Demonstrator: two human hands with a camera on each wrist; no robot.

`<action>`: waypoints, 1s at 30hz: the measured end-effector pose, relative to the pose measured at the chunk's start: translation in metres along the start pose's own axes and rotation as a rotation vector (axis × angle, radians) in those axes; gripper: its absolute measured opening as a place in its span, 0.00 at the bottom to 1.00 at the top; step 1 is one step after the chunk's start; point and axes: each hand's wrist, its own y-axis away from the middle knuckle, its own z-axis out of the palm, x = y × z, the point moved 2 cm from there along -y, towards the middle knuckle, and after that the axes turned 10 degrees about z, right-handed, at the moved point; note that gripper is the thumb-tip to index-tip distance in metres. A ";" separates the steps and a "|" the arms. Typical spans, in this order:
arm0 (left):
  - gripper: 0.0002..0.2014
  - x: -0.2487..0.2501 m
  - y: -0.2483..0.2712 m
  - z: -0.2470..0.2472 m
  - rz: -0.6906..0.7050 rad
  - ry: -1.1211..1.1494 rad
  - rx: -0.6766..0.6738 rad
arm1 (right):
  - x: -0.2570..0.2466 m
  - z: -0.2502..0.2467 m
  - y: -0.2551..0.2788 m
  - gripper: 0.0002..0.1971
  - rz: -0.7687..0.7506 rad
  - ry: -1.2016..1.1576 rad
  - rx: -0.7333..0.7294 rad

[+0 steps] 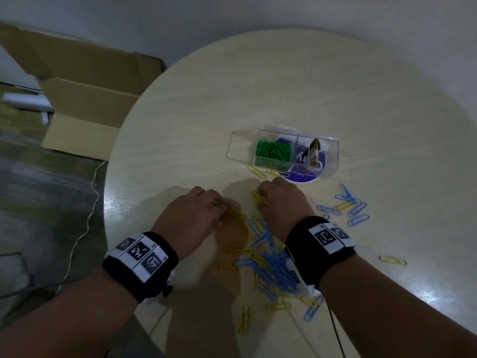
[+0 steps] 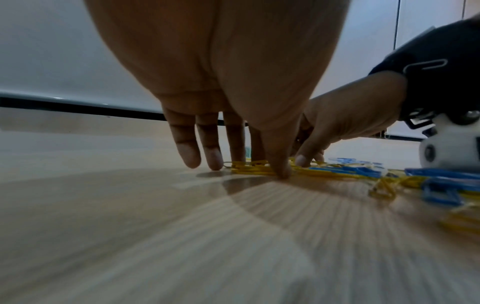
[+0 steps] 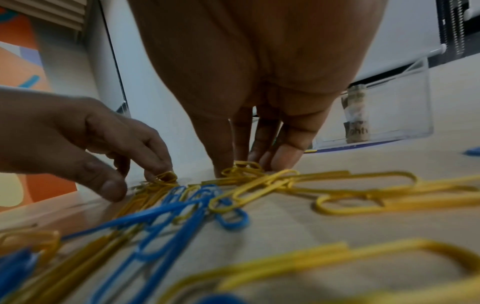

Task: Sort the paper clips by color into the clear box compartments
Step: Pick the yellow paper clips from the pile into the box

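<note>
Table, green clips (head-only)

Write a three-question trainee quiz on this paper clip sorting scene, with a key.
1. True or false: the green paper clips already lie in the clear box.
2. Which clip colours remain loose on the table?
3. Multiple choice: the left hand and right hand are fingering A) blue clips, B) yellow paper clips, C) the box.

Key: 1 true; 2 yellow and blue paper clips; 3 B.
</note>
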 end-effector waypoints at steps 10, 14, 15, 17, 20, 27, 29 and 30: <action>0.09 0.017 -0.001 -0.006 -0.076 -0.110 -0.119 | 0.008 0.000 0.005 0.09 0.055 -0.059 -0.067; 0.04 0.022 -0.003 -0.010 -0.104 -0.011 -0.150 | 0.024 -0.013 0.014 0.08 0.064 -0.177 -0.001; 0.03 0.024 -0.007 -0.015 -0.132 0.037 -0.110 | 0.031 -0.018 0.017 0.07 0.082 -0.230 0.033; 0.10 0.028 -0.021 -0.028 -0.193 0.128 -0.030 | 0.047 -0.031 0.025 0.05 0.116 -0.343 0.112; 0.06 0.037 -0.061 -0.055 -0.271 0.252 0.106 | 0.075 -0.050 0.036 0.01 0.189 -0.475 0.212; 0.09 0.048 -0.167 -0.066 -0.373 0.400 0.297 | 0.118 -0.084 0.042 0.02 0.305 -0.605 0.361; 0.11 0.049 -0.183 -0.057 -0.382 0.396 0.242 | 0.123 -0.088 0.038 0.02 0.316 -0.615 0.359; 0.12 0.050 -0.189 -0.053 -0.377 0.414 0.216 | 0.124 -0.091 0.036 0.02 0.317 -0.613 0.363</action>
